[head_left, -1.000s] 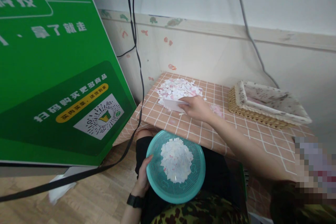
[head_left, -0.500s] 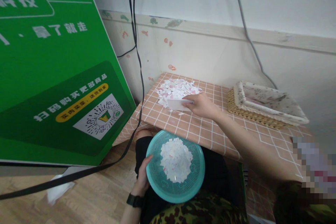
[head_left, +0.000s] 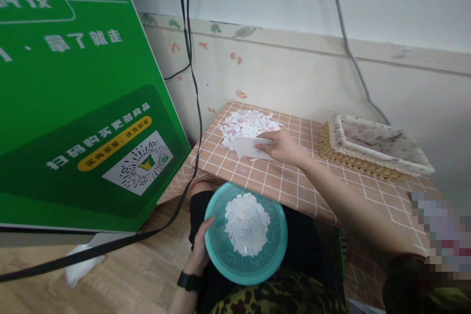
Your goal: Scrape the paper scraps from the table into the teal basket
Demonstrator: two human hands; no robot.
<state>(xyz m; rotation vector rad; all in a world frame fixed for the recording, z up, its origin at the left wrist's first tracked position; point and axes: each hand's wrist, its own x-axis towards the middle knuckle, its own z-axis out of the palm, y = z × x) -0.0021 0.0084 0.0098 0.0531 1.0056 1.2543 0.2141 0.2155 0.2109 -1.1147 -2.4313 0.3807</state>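
Note:
My right hand (head_left: 281, 147) pinches a flat white card (head_left: 250, 147) by its right end. The card stands on its long edge on the table, against the near side of a heap of white and pinkish paper scraps (head_left: 248, 122). My left hand (head_left: 202, 245) grips the left rim of a round teal plastic colander (head_left: 274, 265), which rests over my lap just below the table edge. Inside the colander lies a mound of small paper scraps (head_left: 247, 225).
The table (head_left: 294, 186) has a brown cloth with white grid lines. A wicker basket (head_left: 331, 151) with a flowered liner stands at the back right. On the left rises a large green panel (head_left: 73, 117). A black strap (head_left: 199, 108) hangs in front of it.
The white card has tilted slightly and its lower edge has come a little nearer to me. My left hand and the colander have stayed in place.

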